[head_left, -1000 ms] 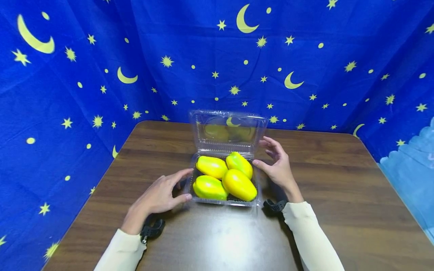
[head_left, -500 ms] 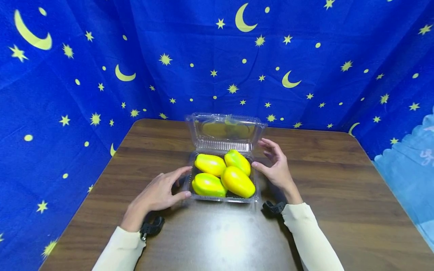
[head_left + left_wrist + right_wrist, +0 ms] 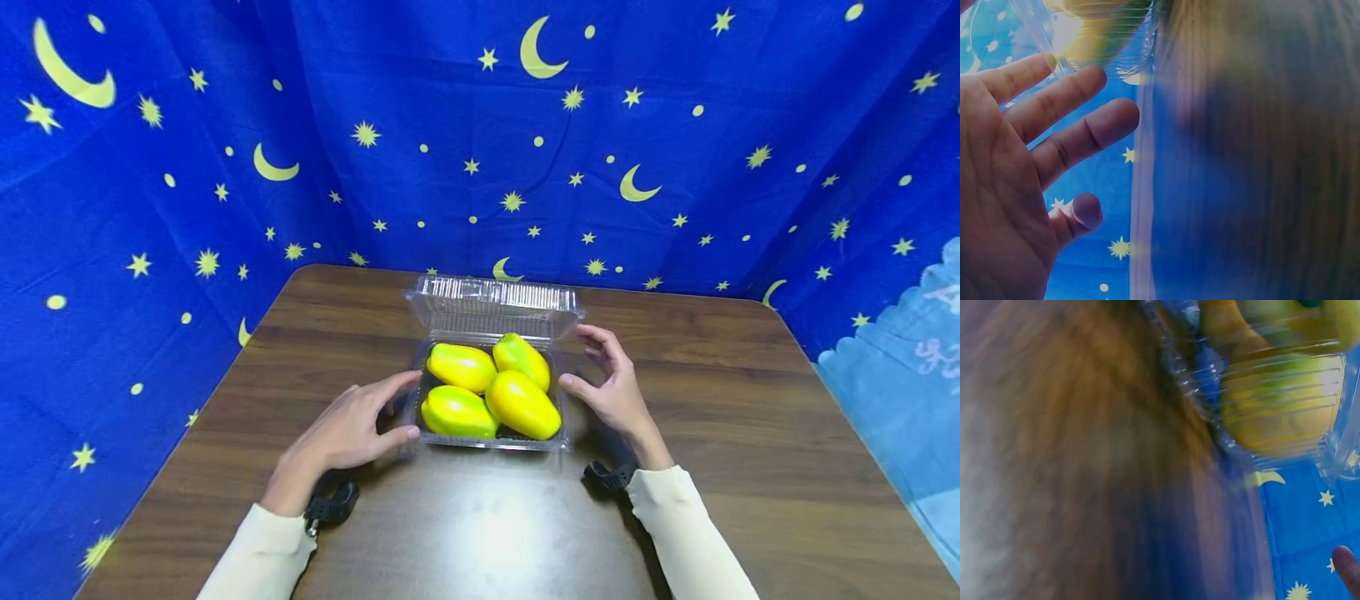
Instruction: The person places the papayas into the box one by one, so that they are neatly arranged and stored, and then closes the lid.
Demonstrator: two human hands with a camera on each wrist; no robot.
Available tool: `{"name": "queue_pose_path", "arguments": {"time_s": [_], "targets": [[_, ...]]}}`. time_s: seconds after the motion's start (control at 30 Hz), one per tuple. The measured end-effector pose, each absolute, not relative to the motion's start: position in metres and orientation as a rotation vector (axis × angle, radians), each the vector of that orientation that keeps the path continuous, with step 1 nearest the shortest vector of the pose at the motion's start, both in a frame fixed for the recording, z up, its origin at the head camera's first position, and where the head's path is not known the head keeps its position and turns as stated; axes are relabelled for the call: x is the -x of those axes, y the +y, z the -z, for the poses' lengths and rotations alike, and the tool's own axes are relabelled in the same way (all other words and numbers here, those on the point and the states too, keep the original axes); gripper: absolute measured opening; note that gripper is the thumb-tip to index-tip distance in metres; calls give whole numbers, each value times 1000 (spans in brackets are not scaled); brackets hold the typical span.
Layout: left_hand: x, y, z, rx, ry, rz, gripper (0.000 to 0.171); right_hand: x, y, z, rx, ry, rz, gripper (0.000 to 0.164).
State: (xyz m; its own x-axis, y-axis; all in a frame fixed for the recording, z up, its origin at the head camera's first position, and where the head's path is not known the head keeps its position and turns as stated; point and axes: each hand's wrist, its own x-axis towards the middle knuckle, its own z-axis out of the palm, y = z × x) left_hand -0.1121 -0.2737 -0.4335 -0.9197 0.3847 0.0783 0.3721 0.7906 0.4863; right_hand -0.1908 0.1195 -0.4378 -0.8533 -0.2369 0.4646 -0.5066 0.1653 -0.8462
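Observation:
A clear plastic clamshell box (image 3: 491, 444) with a dark bottom sits on the table, its lid (image 3: 495, 321) raised and tilted at the back. Several plump yellow-green fruits (image 3: 522, 406), mango-like in shape, lie inside. My left hand (image 3: 348, 429) is at the box's left side, thumb and index fingertip right at the edge; its spread fingers (image 3: 1088, 134) show in the left wrist view. My right hand (image 3: 618, 387) stands at the right side, thumb by the rim and relaxed fingers near the hinge corner. Neither hand grips anything. A single fingertip (image 3: 1346, 565) shows in the right wrist view.
Underneath is a brown wood-grain table (image 3: 720, 417) with rounded far corners. A blue curtain (image 3: 360, 75) with yellow moons and stars hangs behind it and to the left. Light blue scalloped cloth (image 3: 907, 375) hangs at the right. Black straps (image 3: 332, 504) circle both wrists.
The lid has tipped, its top edge sinking lower in the view. Both hands have stayed in nearly the same places beside the box, and the fruits lie as before.

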Motion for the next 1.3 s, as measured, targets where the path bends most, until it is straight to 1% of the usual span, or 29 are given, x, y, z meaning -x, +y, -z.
{"name": "queue_pose_path", "arguments": {"time_s": [0.37, 0.63, 0.83, 1.07, 1.3], "targets": [[111, -274, 432, -566, 2939, -793, 76, 180, 121, 441, -751, -2212, -1748, 68], [114, -275, 430, -574, 3022, -838, 70, 176, 125, 444, -789, -2244, -1695, 68], [114, -276, 427, -565, 3102, -888, 69, 172, 128, 444, -790, -2295, -1641, 71], [116, -279, 422, -532, 3128, -1004, 69, 149, 118, 408, -802, -2351, -1595, 67], [116, -277, 415, -608, 3168, -1113, 69, 145, 119, 404, -812, -2440, -1467, 67]]}}
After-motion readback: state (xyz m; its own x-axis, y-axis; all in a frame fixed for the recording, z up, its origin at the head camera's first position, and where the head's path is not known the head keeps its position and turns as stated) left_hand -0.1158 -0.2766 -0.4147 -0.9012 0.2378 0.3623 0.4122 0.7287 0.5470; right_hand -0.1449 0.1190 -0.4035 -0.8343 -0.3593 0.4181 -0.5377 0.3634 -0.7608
